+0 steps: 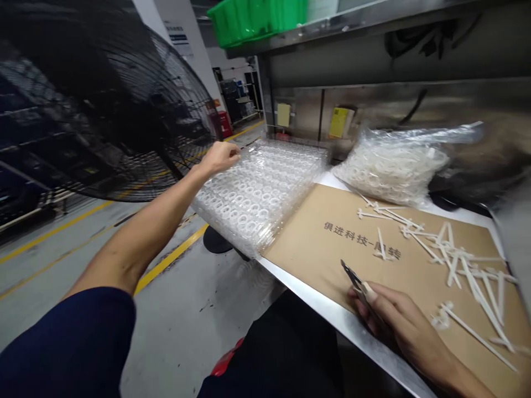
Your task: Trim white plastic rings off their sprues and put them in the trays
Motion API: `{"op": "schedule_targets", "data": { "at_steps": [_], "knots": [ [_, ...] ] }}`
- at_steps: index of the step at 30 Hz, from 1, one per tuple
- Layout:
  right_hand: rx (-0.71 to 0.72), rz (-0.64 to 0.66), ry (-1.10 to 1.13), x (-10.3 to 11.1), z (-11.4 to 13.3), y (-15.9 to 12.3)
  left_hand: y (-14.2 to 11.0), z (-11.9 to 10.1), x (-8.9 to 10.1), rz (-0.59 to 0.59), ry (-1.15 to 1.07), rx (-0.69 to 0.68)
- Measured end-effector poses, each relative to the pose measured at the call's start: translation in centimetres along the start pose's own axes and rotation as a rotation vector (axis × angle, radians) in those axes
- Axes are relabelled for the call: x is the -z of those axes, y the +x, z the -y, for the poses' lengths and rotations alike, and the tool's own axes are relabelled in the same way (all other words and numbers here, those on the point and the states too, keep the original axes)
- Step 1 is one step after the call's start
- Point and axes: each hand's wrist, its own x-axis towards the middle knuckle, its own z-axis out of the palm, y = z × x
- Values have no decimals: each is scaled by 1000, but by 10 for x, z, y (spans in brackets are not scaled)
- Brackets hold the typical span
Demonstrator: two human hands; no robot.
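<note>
The right hand (392, 312) grasps a slim, dark tool (352, 275), fingers wrapped round it and thumb laid along its side. The tool's pointed tip sticks out past the thumb, aimed up and away from the body, above the near part of a cardboard sheet (298, 243) on the table (307, 287). The left hand (222, 156) is stretched far forward to the outer left edge of a clear tray (286, 215), its fingers curled at that edge; whether they grip it or only touch it cannot be told.

The tray lies at the left end of the table, beside the cardboard, and holds rows of white rings (249, 207). Dark printed characters run across the cardboard. White plastic sticks (468, 271) lie scattered and partly heaped over its right side; one small piece (380, 246) lies apart from them, on the print, beyond the tool's tip. Behind the cardboard sits a clear bag (392, 166) full of pale, small parts. A green bin (257, 22) stands on the shelf (332, 30) above. To the left, a large black fan (182, 110) rises over the grey floor (166, 331) with its yellow lines.
</note>
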Motion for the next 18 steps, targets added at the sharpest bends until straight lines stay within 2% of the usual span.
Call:
{"op": "schedule_targets", "data": {
  "at_steps": [1,3,6,8,10,12,15,18],
  "knots": [
    [60,49,-77,0,1,-1,4,-16,0,48,-31,-51],
    [340,108,-352,1,4,-2,11,-58,-7,163,-95,-155],
    [426,85,-485,0,1,-2,7,-145,-31,315,-162,-364],
    [488,96,-584,-2,-6,-1,-13,-214,-47,497,-252,-497],
    [553,115,-678,-6,-13,-1,-44,-281,-62,686,-326,-609],
    [614,133,-751,-10,-19,-2,-77,-338,-78,825,-321,-688],
    [693,159,-815,-12,-22,-1,-117,-394,-102,895,-317,-700],
    [750,175,-852,-11,-23,0,-137,-417,-117,913,-386,-648]
  ]
}}
